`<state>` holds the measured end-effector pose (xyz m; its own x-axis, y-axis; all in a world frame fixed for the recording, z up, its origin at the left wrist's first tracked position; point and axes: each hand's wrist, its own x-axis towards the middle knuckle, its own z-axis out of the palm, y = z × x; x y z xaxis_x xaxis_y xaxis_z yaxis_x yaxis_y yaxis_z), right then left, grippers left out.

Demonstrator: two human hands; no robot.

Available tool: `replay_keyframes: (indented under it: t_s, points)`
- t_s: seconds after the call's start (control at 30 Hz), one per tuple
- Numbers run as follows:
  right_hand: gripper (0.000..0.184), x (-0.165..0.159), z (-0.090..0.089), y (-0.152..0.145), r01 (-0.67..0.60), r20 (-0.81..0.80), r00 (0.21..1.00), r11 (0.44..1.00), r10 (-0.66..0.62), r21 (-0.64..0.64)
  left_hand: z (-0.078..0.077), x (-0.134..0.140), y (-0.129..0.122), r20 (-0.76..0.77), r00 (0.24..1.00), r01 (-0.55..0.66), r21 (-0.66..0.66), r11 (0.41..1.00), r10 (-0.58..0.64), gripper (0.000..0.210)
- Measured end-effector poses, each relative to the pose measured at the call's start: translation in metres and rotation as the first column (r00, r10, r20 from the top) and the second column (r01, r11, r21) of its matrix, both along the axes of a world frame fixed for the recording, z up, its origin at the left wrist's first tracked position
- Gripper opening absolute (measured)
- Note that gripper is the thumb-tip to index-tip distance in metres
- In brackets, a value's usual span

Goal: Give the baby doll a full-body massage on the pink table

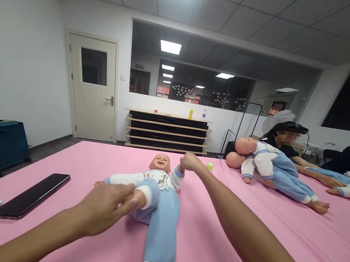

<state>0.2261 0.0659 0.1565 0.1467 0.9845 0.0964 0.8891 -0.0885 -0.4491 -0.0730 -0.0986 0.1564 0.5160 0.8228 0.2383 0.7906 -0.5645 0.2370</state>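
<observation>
Head view: we find the doll [164, 216] supine at six o'clock on the pink surface [199, 260]. Our left hand [105, 208] grips its lifted foot [140, 199]; our right hand [191, 162], fingers closed, holds its raised arm [177, 178]. Its other limbs lie unlifted.

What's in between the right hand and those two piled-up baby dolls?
In the head view, a small yellow-green object, perhaps a ball, sits on the pink sheet between the right hand and the two piled-up baby dolls.
</observation>
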Motion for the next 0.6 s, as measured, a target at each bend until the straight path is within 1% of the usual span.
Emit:
replay_keyframes:
  t_s: [0.03, 0.07, 0.13, 0.2, 0.27, 0.33, 0.37, 0.43, 0.47, 0.53, 0.6]
  points:
    - [0.019, -0.02, 0.0, 0.005, -0.033, 0.046, 0.998, 0.999, 0.035, -0.037, 0.0, 0.017, 0.009, -0.02, 1.0, 0.024, 0.013, 1.0, -0.023, 0.038]
    - [0.021, -0.039, -0.002, 0.008, -0.063, 0.086, 0.994, 0.996, 0.069, -0.067, -0.004, 0.033, 0.018, -0.037, 0.998, 0.042, 0.023, 0.999, -0.041, 0.037]
    - [0.027, -0.068, -0.009, 0.01, -0.105, 0.145, 0.982, 0.989, 0.12, -0.106, -0.018, 0.057, 0.03, -0.052, 0.996, 0.069, 0.043, 0.997, -0.067, 0.036]
    - [0.03, -0.079, -0.016, 0.006, -0.122, 0.184, 0.972, 0.985, 0.144, -0.124, -0.031, 0.069, 0.034, -0.044, 0.996, 0.083, 0.047, 0.995, -0.081, 0.035]
    - [0.027, -0.072, -0.019, 0.0, -0.123, 0.202, 0.968, 0.983, 0.149, -0.139, -0.036, 0.067, 0.028, -0.014, 0.997, 0.07, 0.029, 0.997, -0.069, 0.034]
    - [0.024, -0.052, -0.018, -0.006, -0.113, 0.203, 0.969, 0.982, 0.143, -0.153, -0.034, 0.052, 0.015, 0.019, 0.999, 0.039, -0.006, 0.999, -0.038, 0.033]
    - [0.029, -0.038, -0.017, -0.008, -0.099, 0.186, 0.974, 0.984, 0.127, -0.15, -0.032, 0.041, 0.006, 0.033, 0.999, 0.02, -0.025, 0.999, -0.019, 0.032]
    - [0.041, -0.006, -0.018, -0.011, -0.051, 0.091, 0.994, 0.992, 0.062, -0.116, -0.033, 0.013, -0.012, 0.053, 0.998, -0.025, -0.073, 0.997, 0.029, 0.033]
    - [0.044, 0.01, -0.02, -0.012, -0.012, 0.017, 1.0, 0.996, 0.013, -0.09, -0.037, -0.003, -0.02, 0.06, 0.997, -0.049, -0.109, 0.993, 0.056, 0.034]
    - [0.044, 0.042, -0.03, -0.015, 0.083, -0.122, 0.989, 0.995, -0.089, -0.055, -0.054, -0.033, -0.035, 0.061, 0.992, -0.095, -0.193, 0.977, 0.109, 0.035]
    - [0.046, 0.069, -0.047, -0.021, 0.172, -0.186, 0.966, 0.983, -0.18, -0.062, -0.081, -0.057, -0.046, 0.052, 0.988, -0.126, -0.258, 0.958, 0.144, 0.033]
